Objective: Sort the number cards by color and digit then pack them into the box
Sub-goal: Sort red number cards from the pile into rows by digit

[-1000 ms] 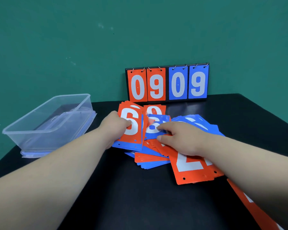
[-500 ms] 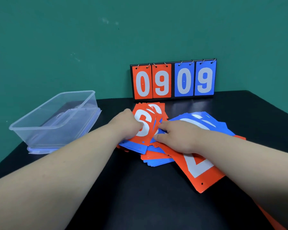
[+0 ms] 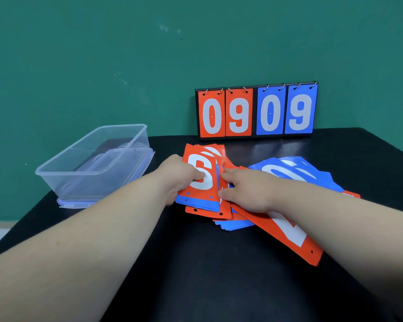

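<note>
free: tabletop [image 3: 163,143] between box [image 3: 79,185] and cards [image 3: 287,173] | blocked: scoreboard [image 3: 256,112] behind

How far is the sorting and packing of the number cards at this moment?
Done: nothing packed; the clear box holds no cards. In hand: the left hand grips a stack topped by a red 6 card, the right hand pinches cards in the mixed pile. Left: most sorting, then all packing.

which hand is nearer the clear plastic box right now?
Left. The left hand grips the red 6 stack just right of the clear box, not touching it. The right hand lies farther right, on the spread cards.
</note>
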